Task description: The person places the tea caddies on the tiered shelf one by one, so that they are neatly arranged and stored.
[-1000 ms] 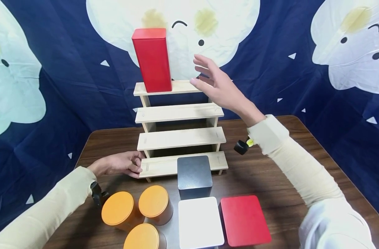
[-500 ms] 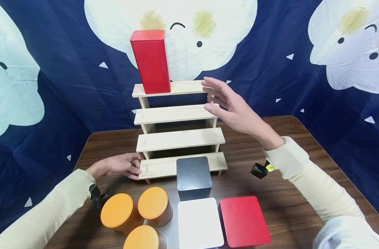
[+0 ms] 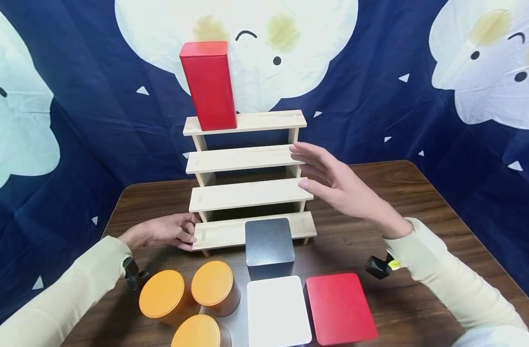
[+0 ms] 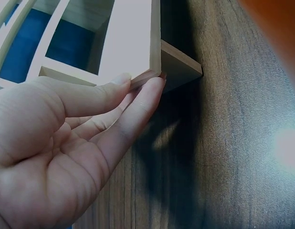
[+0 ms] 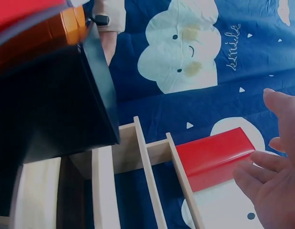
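A stepped wooden display shelf (image 3: 252, 193) stands on the table. My left hand (image 3: 166, 231) pinches the left end of its lowest board (image 4: 131, 43), thumb above and fingers curled beneath. A tall red tin (image 3: 210, 86) stands upright on the left part of the top step. My right hand (image 3: 333, 185) is raised at the shelf's right side, fingers spread and holding nothing. It overlaps the right ends of the two middle steps in the head view. A black square tin (image 3: 270, 246) stands in front of the lowest step, hiding part of it.
In front stand several closed tins: a white square one (image 3: 278, 311), a red square one (image 3: 341, 308) and orange round ones (image 3: 212, 283). The brown wooden table (image 3: 399, 202) has a blue cloud-print curtain (image 3: 355, 120) behind it and at both sides.
My right hand has come down and to the right, from beside the top step to beside the middle steps. The left hand keeps its grip on the lowest board; the tins have stayed put.
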Motion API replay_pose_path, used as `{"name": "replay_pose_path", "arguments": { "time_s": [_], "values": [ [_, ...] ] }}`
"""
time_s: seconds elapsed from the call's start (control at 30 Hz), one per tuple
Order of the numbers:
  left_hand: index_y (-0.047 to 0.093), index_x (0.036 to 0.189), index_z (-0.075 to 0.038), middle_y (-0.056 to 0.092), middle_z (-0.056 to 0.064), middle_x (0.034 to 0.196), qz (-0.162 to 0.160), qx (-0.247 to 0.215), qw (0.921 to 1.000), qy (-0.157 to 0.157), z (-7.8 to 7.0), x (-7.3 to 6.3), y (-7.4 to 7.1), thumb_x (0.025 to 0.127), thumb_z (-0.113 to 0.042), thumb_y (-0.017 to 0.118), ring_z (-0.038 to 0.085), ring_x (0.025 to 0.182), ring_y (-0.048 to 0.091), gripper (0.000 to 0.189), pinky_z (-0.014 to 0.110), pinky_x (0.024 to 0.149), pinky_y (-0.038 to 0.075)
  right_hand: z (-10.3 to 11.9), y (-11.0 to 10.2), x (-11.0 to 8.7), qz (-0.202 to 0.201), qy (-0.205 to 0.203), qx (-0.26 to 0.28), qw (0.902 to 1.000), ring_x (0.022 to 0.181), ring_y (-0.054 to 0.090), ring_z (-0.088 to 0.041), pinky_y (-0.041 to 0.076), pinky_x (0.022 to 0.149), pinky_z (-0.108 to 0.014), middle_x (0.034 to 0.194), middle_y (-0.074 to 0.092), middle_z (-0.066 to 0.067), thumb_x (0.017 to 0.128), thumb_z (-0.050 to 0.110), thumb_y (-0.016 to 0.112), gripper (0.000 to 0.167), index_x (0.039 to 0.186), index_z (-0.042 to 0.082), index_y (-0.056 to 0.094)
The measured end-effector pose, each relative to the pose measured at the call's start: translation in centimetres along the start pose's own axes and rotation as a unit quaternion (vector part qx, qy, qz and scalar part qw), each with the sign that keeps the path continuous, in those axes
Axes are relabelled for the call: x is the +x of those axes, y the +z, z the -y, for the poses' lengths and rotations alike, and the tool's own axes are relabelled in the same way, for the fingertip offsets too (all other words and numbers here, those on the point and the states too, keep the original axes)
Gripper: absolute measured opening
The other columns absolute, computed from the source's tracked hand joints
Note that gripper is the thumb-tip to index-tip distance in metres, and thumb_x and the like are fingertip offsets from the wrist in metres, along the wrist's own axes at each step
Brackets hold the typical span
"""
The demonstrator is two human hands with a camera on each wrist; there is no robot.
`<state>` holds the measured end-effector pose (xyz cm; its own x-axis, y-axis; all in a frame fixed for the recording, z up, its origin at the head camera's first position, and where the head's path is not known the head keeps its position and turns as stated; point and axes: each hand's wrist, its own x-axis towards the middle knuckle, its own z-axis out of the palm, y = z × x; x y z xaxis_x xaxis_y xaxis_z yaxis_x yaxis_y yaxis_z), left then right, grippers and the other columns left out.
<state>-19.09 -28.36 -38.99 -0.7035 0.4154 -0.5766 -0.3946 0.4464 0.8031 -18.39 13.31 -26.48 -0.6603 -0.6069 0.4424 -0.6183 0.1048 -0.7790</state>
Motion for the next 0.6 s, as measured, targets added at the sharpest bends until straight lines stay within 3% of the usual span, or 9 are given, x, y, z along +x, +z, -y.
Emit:
{"name": "replay_pose_path", "arguments": {
  "time_s": [0.4, 0.6],
  "values": [
    [0.03, 0.125, 0.008, 0.049, 0.016, 0.101, 0.006, 0.004, 0.9999, 0.007, -0.2, 0.0, -0.1, 0.086, 0.009, 0.06, 0.023, 0.089, 0.061, 0.05, 0.04, 0.084, 0.059, 0.2, 0.5, -3.1, 0.011, 0.016, 0.002, 0.9998, 0.135, 0.041, -0.023, 0.035, 0.113, -0.028, 0.147, 0.042, -0.005, 0.092, 0.0, 0.059, 0.065, 0.148, 0.011, 0.03],
    [0.029, 0.126, 0.009, 0.048, 0.017, 0.102, 0.005, 0.006, 0.9999, 0.01, -0.2, -0.1, 0.0, 0.086, 0.008, 0.06, 0.023, 0.089, 0.061, 0.051, 0.041, 0.084, 0.059, 0.3, 0.9, -4.5, 0.016, 0.022, 0.001, 0.9996, 0.134, 0.043, -0.02, 0.04, 0.11, -0.027, 0.149, 0.04, -0.002, 0.09, -0.003, 0.059, 0.066, 0.148, 0.013, 0.03]
  ]
}}
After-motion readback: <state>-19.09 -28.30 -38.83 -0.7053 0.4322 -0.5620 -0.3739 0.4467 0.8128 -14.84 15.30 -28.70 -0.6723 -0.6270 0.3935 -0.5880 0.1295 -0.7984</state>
